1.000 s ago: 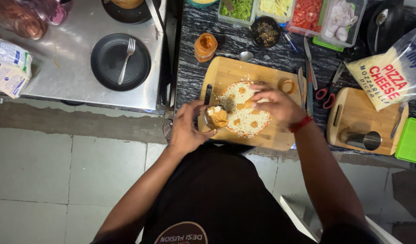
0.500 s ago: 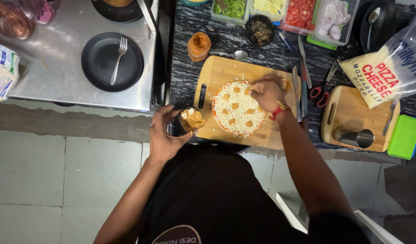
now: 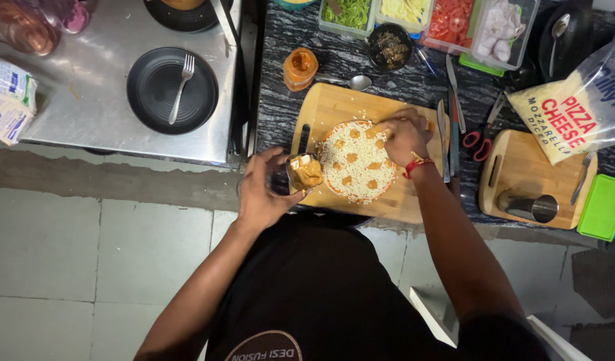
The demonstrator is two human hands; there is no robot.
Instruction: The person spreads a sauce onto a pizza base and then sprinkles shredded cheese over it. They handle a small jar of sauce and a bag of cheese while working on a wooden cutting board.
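A round pizza base [image 3: 355, 162] covered in shredded cheese and orange chunks lies on a wooden cutting board [image 3: 334, 107] on the dark marble counter. My left hand [image 3: 264, 190] grips a small glass bowl [image 3: 301, 172] of orange chunks at the board's front left corner. My right hand [image 3: 404, 134], a red band at its wrist, rests with pinched fingers on the far right edge of the pizza. What the fingers hold is hidden.
Tubs of chopped vegetables [image 3: 448, 20] line the back. An orange sauce jar [image 3: 301, 69], a spoon [image 3: 351, 81], knives [image 3: 451, 113], red scissors [image 3: 481, 134], a cheese bag [image 3: 575, 113], a second board with a steel cup [image 3: 531, 206] and a black plate with fork [image 3: 172, 90] stand around.
My left hand has drawn the bowl off the pizza to the board's front left corner. My right hand has shifted to the pizza's far right edge. More orange chunks lie on top.
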